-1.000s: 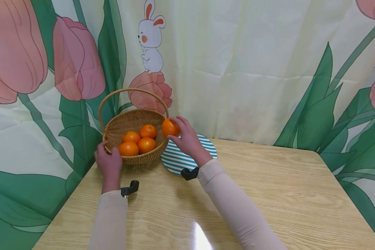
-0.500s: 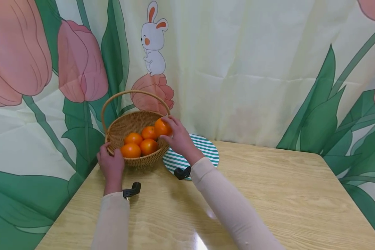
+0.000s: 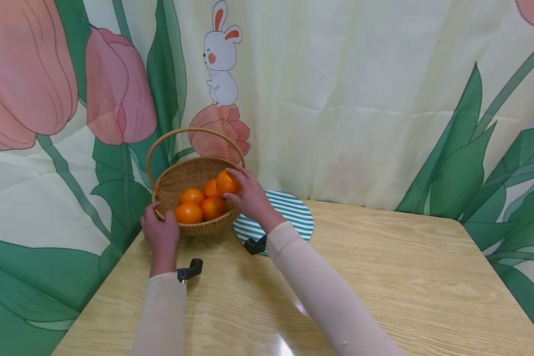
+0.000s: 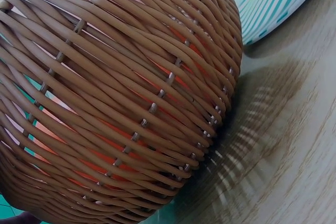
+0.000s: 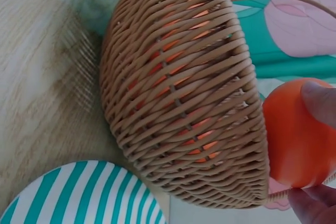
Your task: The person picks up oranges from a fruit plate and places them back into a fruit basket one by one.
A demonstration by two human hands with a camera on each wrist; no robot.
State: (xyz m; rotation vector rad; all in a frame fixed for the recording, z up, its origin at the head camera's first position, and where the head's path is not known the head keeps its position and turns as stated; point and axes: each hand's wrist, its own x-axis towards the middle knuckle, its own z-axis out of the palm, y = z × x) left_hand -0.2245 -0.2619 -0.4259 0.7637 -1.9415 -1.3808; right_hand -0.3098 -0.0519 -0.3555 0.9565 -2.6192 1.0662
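Observation:
A wicker basket (image 3: pixel 173 184) with a tall arched handle stands at the table's back left. My left hand (image 3: pixel 161 232) grips its left rim, fingers over the edge. Inside lie several oranges (image 3: pixel 189 213). Over the basket's right side, my right hand (image 3: pixel 254 199) pinches another orange (image 3: pixel 227 183) between thumb and fingers. In the right wrist view this held orange (image 5: pixel 294 140) shows at the rim. The left wrist view is mostly filled by the basket's woven outer wall (image 4: pixel 121 82), with orange colour showing through the gaps.
A flat round plate (image 3: pixel 291 210) with teal and white stripes lies just right of the basket, partly behind my right wrist. The wooden table (image 3: pixel 396 267) reaches far to the right. Behind it hangs a curtain (image 3: pixel 338 99) printed with tulips and a rabbit.
My right hand has carried its orange left, from beside the basket's right rim to over the oranges inside. My left hand keeps its hold on the rim. The head view has shifted slightly.

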